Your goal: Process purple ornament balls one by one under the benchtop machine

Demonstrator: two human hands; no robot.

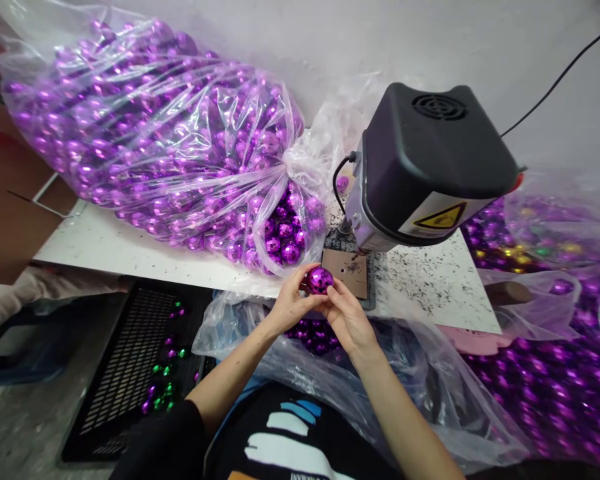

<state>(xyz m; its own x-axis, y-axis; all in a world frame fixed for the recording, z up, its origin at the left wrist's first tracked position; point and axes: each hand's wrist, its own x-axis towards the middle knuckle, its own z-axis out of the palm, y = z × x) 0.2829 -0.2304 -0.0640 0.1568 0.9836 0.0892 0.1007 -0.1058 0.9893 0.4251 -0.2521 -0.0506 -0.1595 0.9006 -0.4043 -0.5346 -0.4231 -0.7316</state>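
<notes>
Close above the speckled white table (130, 250), both hands' (325, 310) grip holds a purple ball (320, 280)

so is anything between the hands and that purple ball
No. Both the left hand and right hand already hold the ball in their fingertips, just in front of the machine at the table edge.

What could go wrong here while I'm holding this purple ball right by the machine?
1. Both hands, left hand and right hand, pinch the purple ball close under the machine head; fingers could get caught there.
2. The ball looks glossy and held only at the fingertips, so it might slip into the open bag below or onto the floor.
3. The big tied bag of balls overhangs the white table edge and could slide off.
</notes>
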